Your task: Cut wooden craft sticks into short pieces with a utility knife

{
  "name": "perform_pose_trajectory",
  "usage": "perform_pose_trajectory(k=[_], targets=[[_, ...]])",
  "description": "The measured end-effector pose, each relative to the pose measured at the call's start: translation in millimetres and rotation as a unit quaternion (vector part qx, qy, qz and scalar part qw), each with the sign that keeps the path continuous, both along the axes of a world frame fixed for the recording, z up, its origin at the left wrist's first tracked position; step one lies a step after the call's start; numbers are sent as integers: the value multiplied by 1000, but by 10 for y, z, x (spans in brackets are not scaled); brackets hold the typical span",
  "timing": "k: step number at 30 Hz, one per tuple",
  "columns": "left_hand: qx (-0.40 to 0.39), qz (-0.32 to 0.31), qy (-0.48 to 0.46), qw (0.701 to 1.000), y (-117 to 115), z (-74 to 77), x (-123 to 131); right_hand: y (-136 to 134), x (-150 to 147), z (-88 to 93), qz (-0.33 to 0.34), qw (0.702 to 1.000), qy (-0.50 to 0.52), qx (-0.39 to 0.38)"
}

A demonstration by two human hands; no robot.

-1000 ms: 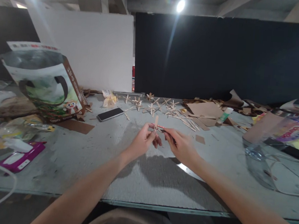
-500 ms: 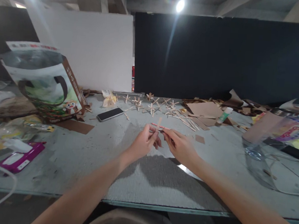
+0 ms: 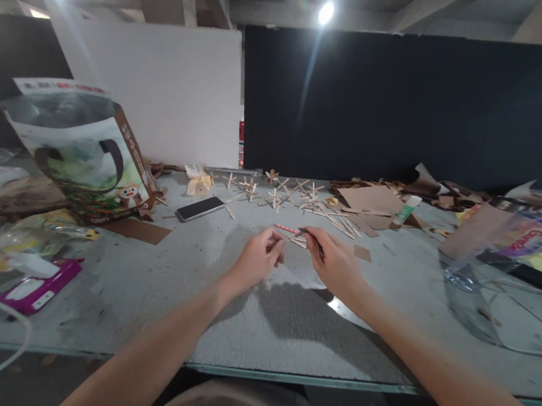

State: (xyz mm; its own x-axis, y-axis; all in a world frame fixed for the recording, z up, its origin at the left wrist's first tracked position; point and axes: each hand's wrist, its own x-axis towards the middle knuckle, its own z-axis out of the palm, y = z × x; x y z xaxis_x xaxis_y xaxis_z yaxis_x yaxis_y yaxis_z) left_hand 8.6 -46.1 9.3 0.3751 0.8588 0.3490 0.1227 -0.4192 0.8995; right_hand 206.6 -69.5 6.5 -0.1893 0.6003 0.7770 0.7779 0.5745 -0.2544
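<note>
My left hand (image 3: 254,259) is curled over the middle of the grey table (image 3: 152,281), its fingers pinched on a small wooden stick piece that is mostly hidden. My right hand (image 3: 334,261) is closed on a thin red-and-dark stick-like tool (image 3: 287,229) that points left toward my left fingertips. The two hands are close together and nearly touch. Behind them lie several small crossed wooden stick pieces (image 3: 276,194).
A phone (image 3: 200,208) lies left of the stick pieces. A printed paper bag (image 3: 78,150) stands at the left, with a purple packet (image 3: 36,288) and a white cable nearer me. Cardboard scraps (image 3: 374,202) and a glue stick (image 3: 406,208) lie at the right, beside plastic bags (image 3: 506,253).
The upright wooden stick in my left hand has dropped out of sight into my fingers. Both hands have moved slightly away from me, and the right hand has turned over the tool.
</note>
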Motion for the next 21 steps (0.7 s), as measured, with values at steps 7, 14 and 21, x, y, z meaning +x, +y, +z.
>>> perform_pose_trajectory(k=[7,14,21], targets=[[-16,25,-47,998,17,68,-14,63,18,-13,8,997,1,-75],[-9,11,-111,994,19,61,62,41,-138,15,40,976,146,-158],[11,60,-120,991,42,20,63,-92,-204,132,77,975,136,-157]])
